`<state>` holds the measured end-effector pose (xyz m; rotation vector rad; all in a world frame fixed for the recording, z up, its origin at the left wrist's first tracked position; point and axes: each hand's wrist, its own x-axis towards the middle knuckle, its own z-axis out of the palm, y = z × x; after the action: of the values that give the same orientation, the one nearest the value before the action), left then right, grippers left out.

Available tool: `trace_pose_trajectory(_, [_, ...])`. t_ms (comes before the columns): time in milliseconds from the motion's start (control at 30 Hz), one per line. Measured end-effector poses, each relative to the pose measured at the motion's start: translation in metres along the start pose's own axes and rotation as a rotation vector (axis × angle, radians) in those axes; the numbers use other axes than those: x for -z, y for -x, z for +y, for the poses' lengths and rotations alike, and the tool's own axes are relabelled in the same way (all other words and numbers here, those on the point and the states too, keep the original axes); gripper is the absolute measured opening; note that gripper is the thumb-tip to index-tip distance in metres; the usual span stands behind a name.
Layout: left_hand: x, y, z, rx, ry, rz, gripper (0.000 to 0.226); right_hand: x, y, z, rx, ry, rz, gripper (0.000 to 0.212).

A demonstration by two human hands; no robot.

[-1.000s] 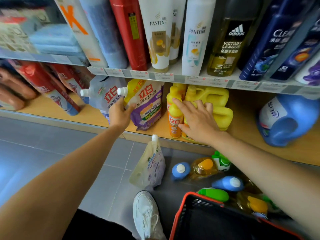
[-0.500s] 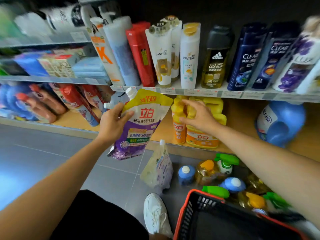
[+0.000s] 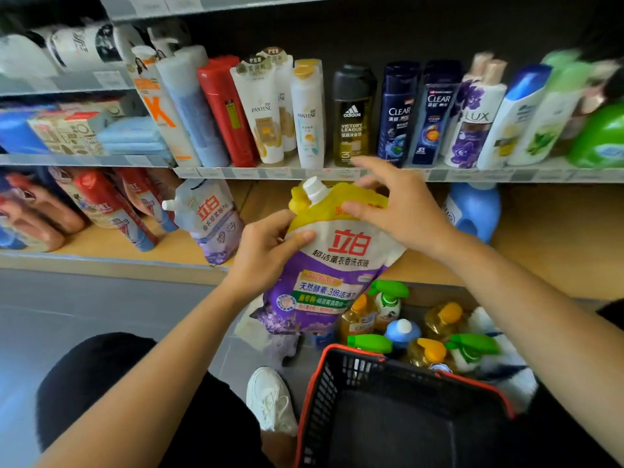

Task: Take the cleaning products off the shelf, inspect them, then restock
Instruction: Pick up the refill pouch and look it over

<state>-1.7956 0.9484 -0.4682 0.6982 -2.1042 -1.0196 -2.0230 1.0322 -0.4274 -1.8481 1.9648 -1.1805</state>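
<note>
Purple-and-yellow soft plastic detergent pouch (image 3: 332,265) with white spout cap is held at frame centre, clear of the wooden lower shelf (image 3: 557,238). The left hand (image 3: 266,251) grips its left edge, thumb on the front; the right hand (image 3: 401,211) pinches the yellow top. Step in hand: inspection. Next move likely requires turning it, then restocking upright.

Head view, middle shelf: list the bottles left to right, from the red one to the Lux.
red bottle → Pantene tube → white Pantene bottle → Adidas bottle → first Clear bottle → second Clear bottle → Lux bottle
</note>
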Motion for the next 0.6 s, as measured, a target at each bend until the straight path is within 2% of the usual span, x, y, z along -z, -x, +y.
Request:
trace_pose_trajectory(67, [-0.028,0.006,-0.002,0.026,0.051,-0.004,0.027,0.009,0.012,0.009,-0.055,-0.006,-0.118,0.049])
trace_pose_trajectory(167, [-0.059,0.012,-0.002,0.054,0.141,-0.054,0.041,0.02,0.03,0.032,-0.071,-0.03,-0.132,0.022])
trace_pose_trajectory(233, [-0.071,0.011,-0.001,0.065,0.121,-0.103,0.039,0.027,0.04,0.045,-0.074,-0.074,-0.119,0.01])
trace_pose_trajectory(400, [-0.084,-0.001,0.001,0.137,0.144,-0.217,0.017,0.024,0.056,0.058,-0.098,-0.085,-0.107,0.018])
trace_pose_trajectory(500, [-0.087,-0.008,0.01,0.073,0.255,-0.149,0.024,0.018,0.064,0.065,-0.097,0.008,-0.175,0.015])
trace_pose_trajectory(600, [-0.09,-0.009,0.011,-0.002,0.139,-0.138,0.023,0.016,0.071,0.072,-0.091,0.055,-0.191,0.011])
